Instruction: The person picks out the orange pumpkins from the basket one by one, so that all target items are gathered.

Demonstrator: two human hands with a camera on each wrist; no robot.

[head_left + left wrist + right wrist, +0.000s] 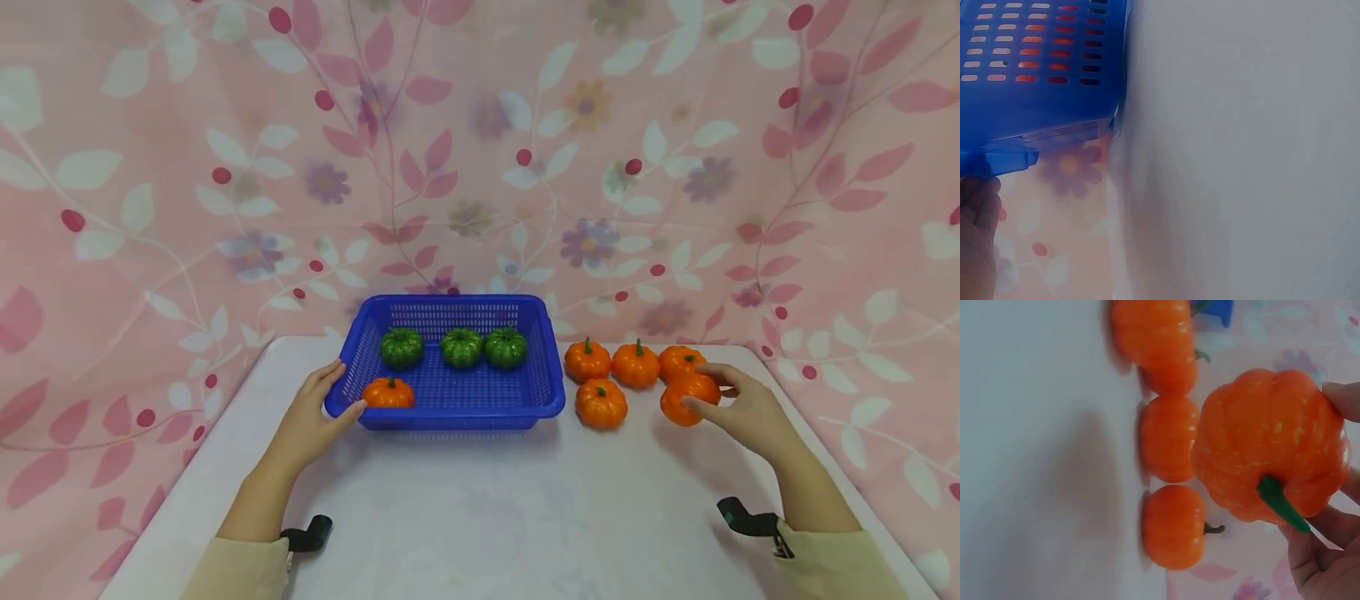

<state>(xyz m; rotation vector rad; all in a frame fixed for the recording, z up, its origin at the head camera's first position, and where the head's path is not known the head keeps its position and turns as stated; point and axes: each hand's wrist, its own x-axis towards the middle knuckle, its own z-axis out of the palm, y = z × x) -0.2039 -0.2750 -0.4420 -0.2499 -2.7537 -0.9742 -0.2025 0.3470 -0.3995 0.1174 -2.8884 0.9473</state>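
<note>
My right hand [750,410] grips an orange toy pumpkin [1272,440] with a green stem, lifted above the table. In the right wrist view the thumb and fingers are around its side. My left hand [309,417] holds the left front corner of a blue plastic basket [457,414], thumb and fingers at its rim. Inside the basket are three green pumpkins, one at the left [401,348], another in the middle [461,348] and the last to the right [506,348], plus an orange pumpkin [388,393] near the left front corner.
Right of the basket, several orange pumpkins stand on the white table [480,517]: three in a back row, including the middle one [636,365], and one in front [602,404]. A pink floral cloth [480,150] hangs behind the table. Each wrist carries a black mount.
</note>
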